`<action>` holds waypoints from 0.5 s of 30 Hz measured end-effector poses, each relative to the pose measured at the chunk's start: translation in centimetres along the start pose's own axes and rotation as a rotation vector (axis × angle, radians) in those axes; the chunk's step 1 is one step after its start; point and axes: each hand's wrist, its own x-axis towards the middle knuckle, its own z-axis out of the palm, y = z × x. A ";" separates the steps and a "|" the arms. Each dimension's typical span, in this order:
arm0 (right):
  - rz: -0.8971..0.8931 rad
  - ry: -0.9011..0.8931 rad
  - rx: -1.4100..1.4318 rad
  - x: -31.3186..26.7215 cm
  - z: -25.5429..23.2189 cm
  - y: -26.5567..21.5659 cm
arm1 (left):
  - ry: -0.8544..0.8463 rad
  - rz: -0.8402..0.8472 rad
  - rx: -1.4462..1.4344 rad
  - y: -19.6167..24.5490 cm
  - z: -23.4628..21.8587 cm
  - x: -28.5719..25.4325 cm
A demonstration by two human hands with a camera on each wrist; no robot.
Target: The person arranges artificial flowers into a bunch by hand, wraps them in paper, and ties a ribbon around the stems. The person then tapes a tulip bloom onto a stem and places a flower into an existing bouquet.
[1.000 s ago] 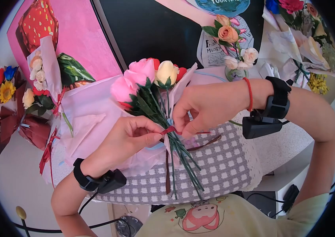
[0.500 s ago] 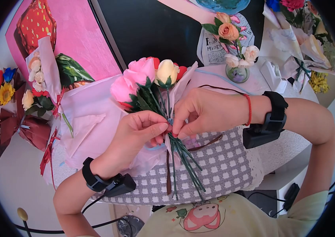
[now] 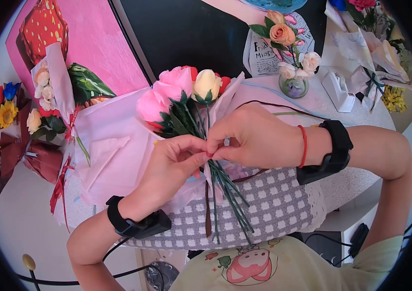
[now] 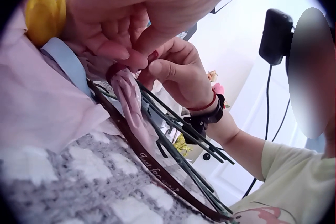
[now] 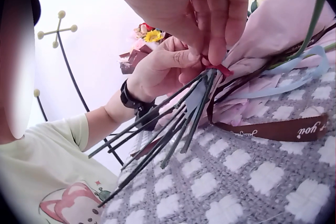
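A bouquet of pink, cream and red flowers (image 3: 172,82) lies on pink wrapping paper, its green stems (image 3: 230,199) pointing toward the person. Where the stems gather, both hands meet: the left hand (image 3: 169,162) and the right hand (image 3: 254,136) pinch a narrow red ribbon between thumbs and fingertips. That red ribbon (image 5: 224,70) shows beneath the fingers in the right wrist view. In the left wrist view, it circles the gathered paper (image 4: 127,90). A brown printed ribbon (image 4: 152,170) and a light blue ribbon (image 4: 68,64) lie beside the stems.
A grey-and-white checked cloth (image 3: 279,199) lies under the stems. Behind stand a small glass vase (image 3: 293,87) and a white dispenser (image 3: 338,92). Wrapped bouquets are at the left (image 3: 21,145) and far right, with a pink picture (image 3: 104,43) behind.
Both hands have drawn closer together at the stems, and the red ribbon's loose ends no longer show from above. The right forearm has lowered slightly; the brown ribbon behind the right hand has shifted.
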 end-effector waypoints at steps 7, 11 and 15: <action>0.043 0.111 -0.145 0.2 0.8 0.0 | -0.013 0.047 -0.011 -0.4 -0.1 -0.2; 0.054 0.080 -0.163 0.4 0.8 -0.3 | -0.019 0.049 -0.049 -0.7 -0.5 0.0; 0.053 0.068 -0.085 0.5 0.5 0.3 | 0.014 0.079 -0.027 -0.4 -0.2 -0.1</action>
